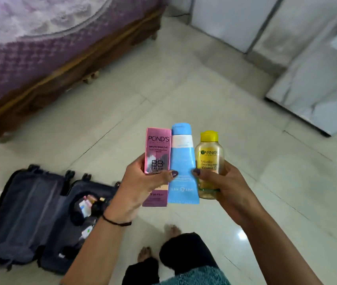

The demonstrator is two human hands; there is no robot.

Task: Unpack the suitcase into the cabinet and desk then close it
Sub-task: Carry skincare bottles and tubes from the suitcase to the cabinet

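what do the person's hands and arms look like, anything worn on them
Both forearms are bare, with no sleeves in view. The left hand has a thin black band around its wrist; the right hand has nothing on its wrist. The left thumbnail and right thumbnail wear dark purple polish. No rings are visible.

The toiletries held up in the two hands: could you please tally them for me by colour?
Pink box, in the left hand: 1
Blue tube: 1
Yellow bottle, in the right hand: 1
Total: 3
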